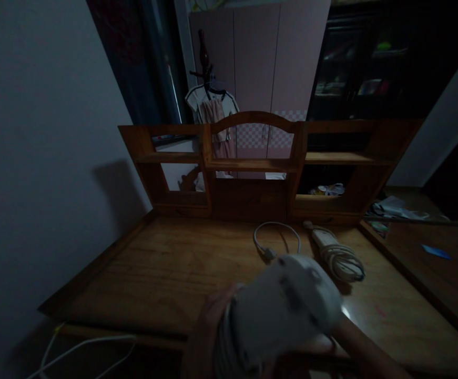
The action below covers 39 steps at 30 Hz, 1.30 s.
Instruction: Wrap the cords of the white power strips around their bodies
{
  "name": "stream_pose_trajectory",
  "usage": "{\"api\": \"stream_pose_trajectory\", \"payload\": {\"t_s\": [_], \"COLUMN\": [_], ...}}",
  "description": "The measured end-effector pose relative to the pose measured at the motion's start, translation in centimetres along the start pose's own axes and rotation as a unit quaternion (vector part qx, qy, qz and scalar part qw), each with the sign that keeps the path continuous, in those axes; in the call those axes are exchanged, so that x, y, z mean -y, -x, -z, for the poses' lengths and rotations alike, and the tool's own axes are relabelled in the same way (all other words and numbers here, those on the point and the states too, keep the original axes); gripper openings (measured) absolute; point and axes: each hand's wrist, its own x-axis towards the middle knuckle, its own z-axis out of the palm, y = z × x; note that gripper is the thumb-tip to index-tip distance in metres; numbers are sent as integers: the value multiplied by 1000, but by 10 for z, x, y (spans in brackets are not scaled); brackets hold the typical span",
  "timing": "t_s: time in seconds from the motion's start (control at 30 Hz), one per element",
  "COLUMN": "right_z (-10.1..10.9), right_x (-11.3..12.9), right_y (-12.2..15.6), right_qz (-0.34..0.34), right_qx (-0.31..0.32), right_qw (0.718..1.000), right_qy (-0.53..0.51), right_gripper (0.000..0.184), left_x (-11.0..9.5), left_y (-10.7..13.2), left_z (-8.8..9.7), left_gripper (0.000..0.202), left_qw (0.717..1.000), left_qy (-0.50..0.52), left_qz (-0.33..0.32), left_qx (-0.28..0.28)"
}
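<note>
A bulky white appliance (284, 308) with cord wound round its near end is held low over the wooden desk (165, 273). My left hand (209, 329) wraps round its left side. My right hand (327, 345) grips it from beneath on the right, with the forearm running off to the lower right. The picture is dim and blurred, so I cannot name the appliance. Behind it on the desk lie a looped white cable (272, 239) and a white power strip (325, 239) with its coiled cord (343, 263).
A wooden hutch (252, 163) with open shelves stands at the back of the desk. A wall is close on the left. White cables (79, 350) hang off the front left edge. A second desk (429, 252) with papers lies to the right. Clothes hang before a pink wardrobe behind.
</note>
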Motion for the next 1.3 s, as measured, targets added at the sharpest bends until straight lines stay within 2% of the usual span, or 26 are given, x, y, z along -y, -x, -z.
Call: {"api": "stream_pose_trajectory", "payload": {"t_s": [0.03,0.1,0.13,0.2,0.27,0.37,0.43,0.5,0.63,0.7,0.83,0.9,0.93,1.07,1.2,1.27,1.3], "right_z": [-6,-19,-26,-37,-41,-37,-33,-33,-41,-40,-21,-4,6,45,76,88,93], "right_x": [6,16,21,29,33,35,34,34,38,42,46,44,42,41,53,56,55], "right_y": [3,8,11,17,24,35,40,41,40,38,34,31,29,26,21,14,9], "right_qz": [-10,-21,-23,-19,-15,-36,-38,-15,50,66,95,93,81,4,-20,-30,-36], "right_qx": [-13,-18,-16,-4,5,5,17,33,23,9,20,30,38,91,156,233,272], "right_qw": [1000,997,992,975,960,949,945,944,933,929,940,949,957,980,982,972,961], "right_qy": [15,71,120,222,280,313,325,328,355,364,326,299,277,175,105,28,-13], "right_gripper": [25,19,17,29,39,42,41,41,49,42,17,10,9,28,28,23,21], "left_x": [-4,-7,-5,4,19,40,47,47,38,33,26,23,20,9,3,1,-1], "left_y": [-7,-22,-29,-38,-40,-33,-27,-23,-23,-22,-19,-16,-15,-11,-4,2,7], "left_z": [0,0,-1,-2,-3,-7,-11,-16,-31,-38,-42,-39,-36,-20,-18,-22,-24], "left_gripper": [78,70,65,57,55,63,68,68,68,67,54,58,62,69,51,40,36], "left_qw": [998,989,985,981,983,984,978,973,973,974,976,977,977,960,927,905,901], "left_qy": [-15,-44,-59,-87,-99,-110,-119,-136,-154,-145,-120,-86,-61,33,122,160,170], "left_qz": [34,76,86,86,84,133,171,171,153,155,145,126,116,109,113,135,148], "left_qx": [-50,-117,-136,-149,-126,-41,28,73,77,75,108,148,169,255,338,371,370]}}
